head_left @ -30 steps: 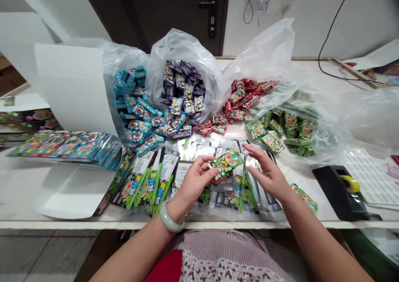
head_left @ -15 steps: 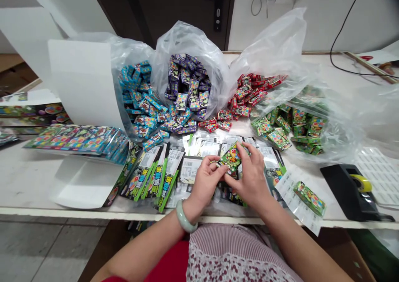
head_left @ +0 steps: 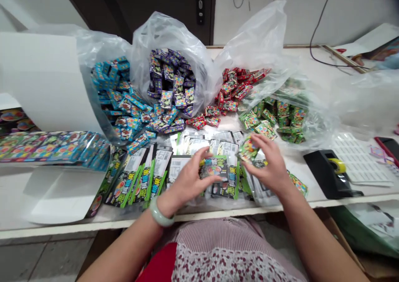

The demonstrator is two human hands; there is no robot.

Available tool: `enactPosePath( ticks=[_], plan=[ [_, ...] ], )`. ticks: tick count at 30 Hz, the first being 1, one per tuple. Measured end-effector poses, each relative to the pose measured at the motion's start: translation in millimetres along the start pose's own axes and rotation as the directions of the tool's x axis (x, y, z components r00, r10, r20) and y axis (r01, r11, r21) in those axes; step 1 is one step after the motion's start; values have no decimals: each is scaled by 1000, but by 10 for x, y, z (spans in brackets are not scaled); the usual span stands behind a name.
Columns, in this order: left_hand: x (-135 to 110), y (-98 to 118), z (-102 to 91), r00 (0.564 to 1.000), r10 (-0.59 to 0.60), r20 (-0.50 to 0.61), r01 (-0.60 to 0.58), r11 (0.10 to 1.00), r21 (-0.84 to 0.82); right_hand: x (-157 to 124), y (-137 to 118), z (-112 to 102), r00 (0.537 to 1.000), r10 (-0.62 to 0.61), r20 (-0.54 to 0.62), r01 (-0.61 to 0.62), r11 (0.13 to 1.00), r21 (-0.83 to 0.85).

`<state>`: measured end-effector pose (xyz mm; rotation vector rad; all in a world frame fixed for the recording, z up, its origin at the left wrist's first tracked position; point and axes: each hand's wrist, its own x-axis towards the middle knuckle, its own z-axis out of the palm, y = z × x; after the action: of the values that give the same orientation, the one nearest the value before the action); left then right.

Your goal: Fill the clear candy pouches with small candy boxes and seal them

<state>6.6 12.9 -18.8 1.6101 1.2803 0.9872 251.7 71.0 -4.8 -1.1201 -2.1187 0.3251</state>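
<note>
left hand (head_left: 187, 178): open, palm down | right hand (head_left: 268, 163): pinching green packet (head_left: 248, 149) (tilted)

Small green packet (head_left: 248, 148) partly hidden behind right-hand fingers (head_left: 260, 141); print on flat sachets (head_left: 131, 176) too small to read; dark slab (head_left: 388, 149) cut off by right edge.

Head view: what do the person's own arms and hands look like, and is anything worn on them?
The left hand and right hand are bare, no gloves or sleeves show; a thick pale green bangle circles the left wrist.
</note>
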Motion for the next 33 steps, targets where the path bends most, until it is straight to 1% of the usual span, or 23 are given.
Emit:
enactPosePath(
  ticks=[1, 2, 3, 5, 7, 9, 11, 12, 14, 15, 17, 19, 21, 24, 27, 29, 33],
  plan=[
    [38, -31, -56, 998, 47, 46, -55, 980, 191, -22, 89, -83, 999, 12, -37, -13, 1000, -24],
    [77, -61, -101, 991, 67, 114, -103, 930, 352, -52, 167, -147, 999, 11, -45, -13, 999, -42],
    [115, -86, -131, 980, 64, 188, -146, 872, 467, -87, 229, -185, 1000, -3, -24, 2, 999, -53],
    [171, -110, -151, 951, 16, 307, -206, 777, 595, -159, 294, -183, 996, -50, 77, 54, 997, -60],
    [195, -96, -143, 935, -14, 354, -238, 715, 657, -210, 289, -115, 986, -76, 149, 85, 995, -53],
    [188, -56, -146, 933, -1, 359, -261, 686, 679, -217, 235, -44, 989, -53, 140, 57, 998, -27],
    [158, -12, -184, 940, 54, 337, -281, 684, 673, -176, 160, -13, 993, -25, 114, 23, 999, 23],
    [138, 6, -218, 944, 87, 317, -287, 692, 663, -143, 122, -15, 992, -32, 120, 26, 999, 47],
    [97, 27, -304, 950, 137, 280, -290, 715, 635, -64, 55, -42, 980, -92, 176, 78, 994, 82],
    [78, 32, -350, 952, 149, 268, -289, 726, 624, -25, 27, -61, 967, -134, 218, 116, 989, 94],
    [45, 31, -430, 953, 153, 263, -287, 734, 615, 44, -17, -102, 922, -226, 315, 199, 973, 115],
    [20, 25, -484, 946, 155, 284, -303, 726, 617, 98, -52, -139, 861, -305, 407, 277, 952, 129],
    [1, 17, -510, 936, 171, 308, -333, 714, 616, 142, -79, -172, 806, -355, 474, 334, 933, 131],
    [-21, 6, -516, 926, 197, 323, -362, 710, 605, 200, -100, -219, 751, -386, 535, 369, 918, 145],
    [-39, -3, -499, 923, 211, 322, -370, 718, 589, 244, -109, -248, 710, -400, 580, 371, 912, 174],
    [-50, -10, -474, 919, 219, 328, -378, 724, 576, 262, -119, -246, 709, -391, 587, 350, 918, 189],
    [-72, -27, -408, 921, 194, 338, -364, 735, 572, 285, -163, -186, 761, -316, 566, 249, 949, 196]
  ],
)
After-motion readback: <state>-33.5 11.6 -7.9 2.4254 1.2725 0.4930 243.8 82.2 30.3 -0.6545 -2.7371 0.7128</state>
